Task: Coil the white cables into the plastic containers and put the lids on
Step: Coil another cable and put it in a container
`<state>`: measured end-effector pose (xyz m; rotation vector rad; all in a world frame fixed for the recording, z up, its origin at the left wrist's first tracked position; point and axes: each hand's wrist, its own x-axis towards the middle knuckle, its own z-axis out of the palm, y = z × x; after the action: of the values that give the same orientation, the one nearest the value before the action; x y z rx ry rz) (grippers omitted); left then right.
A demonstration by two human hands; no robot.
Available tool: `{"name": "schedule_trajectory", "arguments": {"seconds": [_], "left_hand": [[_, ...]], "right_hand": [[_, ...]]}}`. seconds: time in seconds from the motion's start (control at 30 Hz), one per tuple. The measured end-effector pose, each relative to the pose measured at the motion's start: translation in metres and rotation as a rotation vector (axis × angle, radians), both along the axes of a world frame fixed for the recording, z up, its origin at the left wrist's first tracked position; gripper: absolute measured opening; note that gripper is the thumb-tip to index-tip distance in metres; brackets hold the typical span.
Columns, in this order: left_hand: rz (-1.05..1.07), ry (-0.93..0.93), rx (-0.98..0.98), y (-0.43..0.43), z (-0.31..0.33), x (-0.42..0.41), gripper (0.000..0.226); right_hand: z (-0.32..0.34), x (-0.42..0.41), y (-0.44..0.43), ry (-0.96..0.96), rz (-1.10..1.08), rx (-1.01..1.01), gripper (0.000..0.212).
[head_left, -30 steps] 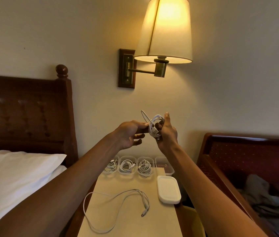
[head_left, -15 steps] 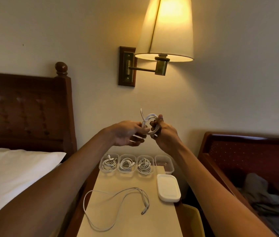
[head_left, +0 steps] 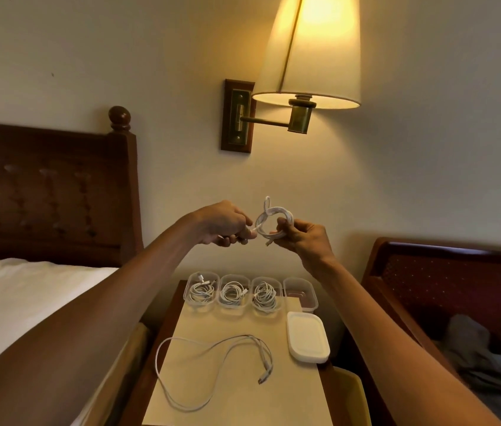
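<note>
Both hands hold a coiled white cable (head_left: 274, 218) in the air above the nightstand. My right hand (head_left: 300, 238) grips the coil's right side. My left hand (head_left: 223, 222) pinches a plug end at the coil's left edge. Below, four clear plastic containers stand in a row at the back of the nightstand (head_left: 243, 404): three of them (head_left: 201, 290) (head_left: 233, 293) (head_left: 266, 295) each hold a coiled cable, the rightmost one (head_left: 301, 293) holds none. A loose white cable (head_left: 212, 364) lies spread on the tabletop. A stack of white lids (head_left: 307, 341) sits to its right.
A lit wall lamp (head_left: 310, 53) hangs just above the hands. A bed with white sheets (head_left: 12, 302) and dark headboard (head_left: 43, 192) is on the left. A dark wooden chair (head_left: 446, 287) with grey cloth (head_left: 482, 364) stands on the right.
The hands have spread slightly apart with the coil, which now faces me as an open ring. The view has tilted up a little.
</note>
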<state>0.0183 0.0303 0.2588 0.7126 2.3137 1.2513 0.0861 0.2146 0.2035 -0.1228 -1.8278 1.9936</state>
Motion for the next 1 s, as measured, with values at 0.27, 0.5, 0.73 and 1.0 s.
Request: {"name": "schedule_trajectory", "arguments": {"seconds": [0.27, 0.5, 0.73, 1.0], "left_hand": [[-0.017, 0.002, -0.041, -0.008, -0.025, 0.006, 0.014], [-0.039, 0.13, -0.222, -0.022, -0.026, -0.003, 0.019], [0.02, 0.173, 0.106, -0.011, -0.063, -0.006, 0.022], [0.213, 0.123, 0.594, 0.014, -0.086, 0.001, 0.018]], "right_hand": [[0.016, -0.03, -0.005, -0.049, -0.268, -0.411, 0.021], [0.011, -0.025, -0.024, -0.056, -0.201, -0.541, 0.022], [0.011, -0.024, -0.034, -0.094, 0.01, -0.66, 0.018], [0.007, -0.016, -0.038, -0.204, 0.073, -0.708, 0.021]]}}
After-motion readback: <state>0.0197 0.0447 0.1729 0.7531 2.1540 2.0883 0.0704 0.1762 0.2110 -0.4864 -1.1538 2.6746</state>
